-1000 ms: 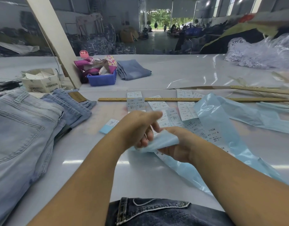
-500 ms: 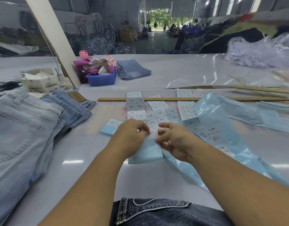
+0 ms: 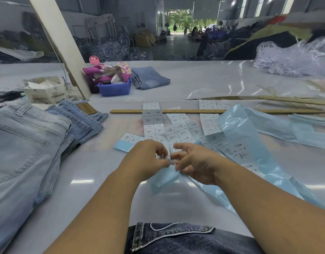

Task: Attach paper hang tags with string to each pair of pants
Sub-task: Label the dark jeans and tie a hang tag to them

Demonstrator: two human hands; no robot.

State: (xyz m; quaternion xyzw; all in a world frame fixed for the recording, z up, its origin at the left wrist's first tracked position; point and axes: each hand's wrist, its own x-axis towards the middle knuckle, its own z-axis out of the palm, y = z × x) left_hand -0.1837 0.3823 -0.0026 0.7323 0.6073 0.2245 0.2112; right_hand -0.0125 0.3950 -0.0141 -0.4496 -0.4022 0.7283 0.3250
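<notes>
Both hands have come together over the bench (image 3: 88, 198): a second ago the left hand (image 3: 149, 160) was lifted with the blue strip bunched under it, and now the two meet fingertip to fingertip at a small white label (image 3: 168, 159). The left grip is pressed together, thumb and forefinger pinching the label's edge; the right hand (image 3: 193, 165) pinches the same spot from the other side, its forefinger stretched out above the pinch and the rest loosely curled. Directly below the two grips hangs the pale blue backing strip (image 3: 164, 179), which trails away to the right of the right grip in a long band. Just beyond both grips lie the printed size labels (image 3: 178, 132) in overlapping rows, and farther off the wooden ruler (image 3: 213, 111). Well to the left of the left grip sits the stack of light jeans (image 3: 29, 143); another pair, dark denim (image 3: 176, 237), lies nearest the person, under the forearms. A box of hang tags (image 3: 46, 92) stands beyond the jeans, far left of the grips. My judgement: the shift from bunching to a fine two-handed pinch means a label is being peeled off its backing, a preparatory step; no string is visible, and no tag is yet on any pants.
</notes>
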